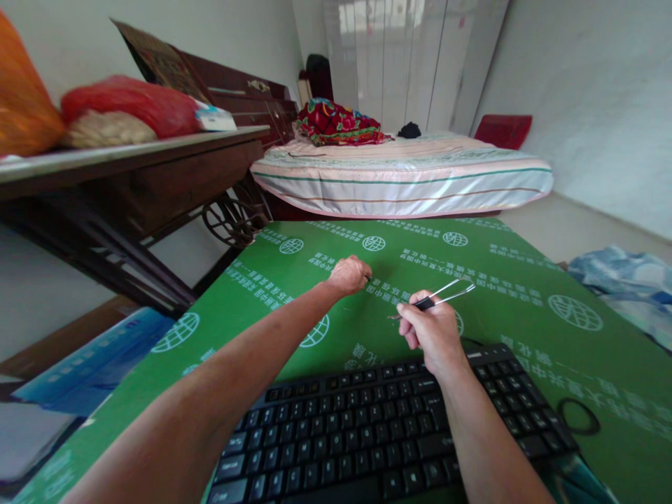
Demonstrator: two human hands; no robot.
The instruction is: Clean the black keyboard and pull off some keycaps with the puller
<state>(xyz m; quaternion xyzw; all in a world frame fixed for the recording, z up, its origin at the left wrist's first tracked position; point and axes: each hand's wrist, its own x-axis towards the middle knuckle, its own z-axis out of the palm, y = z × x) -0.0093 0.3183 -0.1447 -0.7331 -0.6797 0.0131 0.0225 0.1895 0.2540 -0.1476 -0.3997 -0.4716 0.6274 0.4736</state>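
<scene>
My left hand (348, 274) is stretched out over the green printed sheet (525, 294), fingers curled into a closed fist with the tips down near the surface; what it pinches, if anything, is hidden. My right hand (433, 330) is closed on a wire keycap puller (446, 292) with a black grip and two thin metal prongs pointing right and away. It hovers just beyond the far edge of a black keyboard (367, 427) that lies in front of me.
A black cable loop (579, 416) lies right of the keyboard. A dark sewing-machine table (157, 168) with red and orange bags stands left. Behind is a bed (404, 175) with a striped cover and a red quilt. A blue box (89, 364) sits lower left.
</scene>
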